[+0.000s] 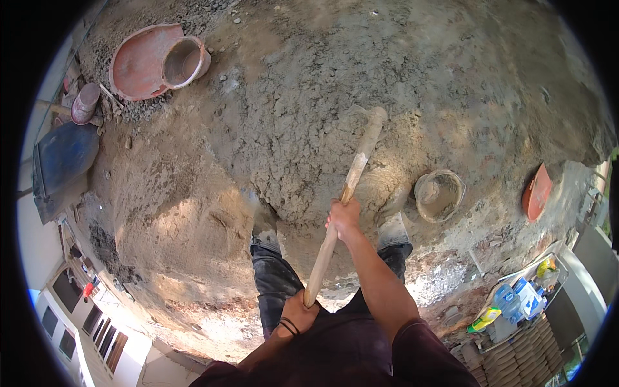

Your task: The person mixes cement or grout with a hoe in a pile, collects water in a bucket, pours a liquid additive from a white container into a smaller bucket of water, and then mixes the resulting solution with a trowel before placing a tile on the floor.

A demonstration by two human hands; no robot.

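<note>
My left hand (300, 313) grips the lower end of a long wooden tool handle (356, 166) near my waist, and my right hand (343, 216) is closed around it further up. The handle slants up to a mortar-caked head (375, 115), like a hoe's, whose blade is hard to make out against a broad patch of lumpy grey wet mortar (287, 142). My dusty legs stand on either side of the handle, my feet at the patch's near edge. A round mortar-stained bucket (442, 187) sits just beyond my right foot.
A cracked pink basin (132, 61) with a pail (184, 64), a small bucket (85, 103) and a dark blue sheet (61, 164) lie at left. A red pan (536, 193) lies at right. Water bottles (509, 303) and stacked sacks (522, 355) are at lower right, white buildings (129, 355) at lower left.
</note>
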